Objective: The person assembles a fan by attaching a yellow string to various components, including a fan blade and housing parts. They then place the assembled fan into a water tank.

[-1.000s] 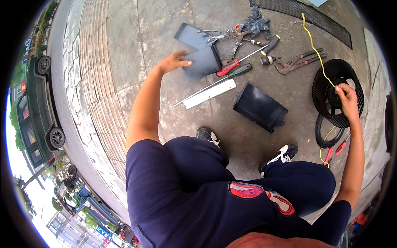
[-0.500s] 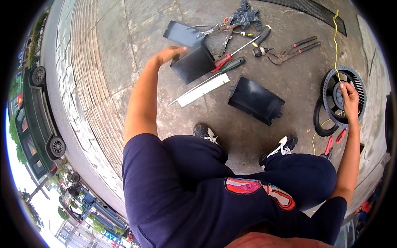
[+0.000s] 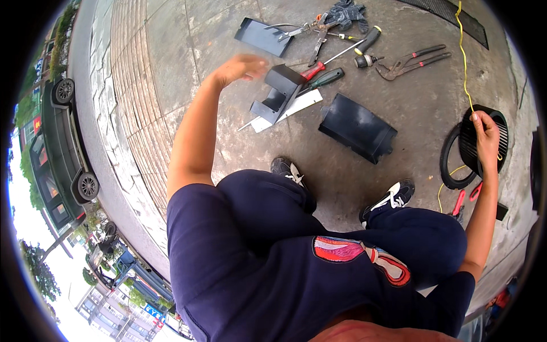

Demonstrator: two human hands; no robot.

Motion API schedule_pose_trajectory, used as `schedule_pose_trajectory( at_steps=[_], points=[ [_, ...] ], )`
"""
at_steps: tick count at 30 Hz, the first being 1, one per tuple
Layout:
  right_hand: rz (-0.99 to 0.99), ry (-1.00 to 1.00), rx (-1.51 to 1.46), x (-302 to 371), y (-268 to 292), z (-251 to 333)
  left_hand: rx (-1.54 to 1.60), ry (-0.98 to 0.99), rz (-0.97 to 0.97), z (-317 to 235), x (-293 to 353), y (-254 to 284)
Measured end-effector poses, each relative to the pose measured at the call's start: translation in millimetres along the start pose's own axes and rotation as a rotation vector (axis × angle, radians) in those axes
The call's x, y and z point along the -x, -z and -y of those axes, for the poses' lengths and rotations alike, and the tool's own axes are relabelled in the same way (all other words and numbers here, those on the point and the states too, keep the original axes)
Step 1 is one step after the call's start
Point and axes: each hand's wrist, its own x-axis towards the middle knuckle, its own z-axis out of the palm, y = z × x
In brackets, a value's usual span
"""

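My left hand (image 3: 242,69), a little blurred, hovers over the pavement with its fingers stretched out and nothing in them. Just right of it, a bent black box-like metal part (image 3: 280,88) rests tilted across a white strip (image 3: 310,103) and a screwdriver shaft. At the far right my right hand (image 3: 486,137) pinches a yellow cord (image 3: 464,60), which runs up out of view. Behind that hand is a black slotted fan wheel (image 3: 498,122), seen from its finned side and partly covered by the fingers. A black ring (image 3: 450,162) lies beside it.
Beyond lie a flat black tray (image 3: 262,36), grey gloves (image 3: 347,14), wire strippers (image 3: 318,45), red-handled pliers (image 3: 407,62) and screwdrivers (image 3: 326,78). A black cover (image 3: 358,128) sits before my shoes. Red-handled cutters (image 3: 459,202) lie right; a dark car (image 3: 60,154) stands left.
My left hand has come off the black box-like part, which now lies turned over and nearer me. The fan wheel by my right hand has turned from its open face to its slotted side.
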Motion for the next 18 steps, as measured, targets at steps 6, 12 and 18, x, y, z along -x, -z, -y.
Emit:
schedule_pose_trajectory(
  at_steps=[6, 12, 18],
  points=[
    [0.029, -0.003, 0.001, -1.2, -5.5, 4.3, -0.107, 0.013, 0.045, -34.3, -13.5, -56.1],
    [0.036, 0.056, -0.010, 12.5, 1.3, 31.2, -0.122, -0.197, -0.131, -104.2, -10.9, -74.0],
    [0.136, 0.052, 0.015, 30.3, 8.7, 45.4, 0.226, -0.316, -0.285, -188.5, -5.2, -94.6]
  ],
)
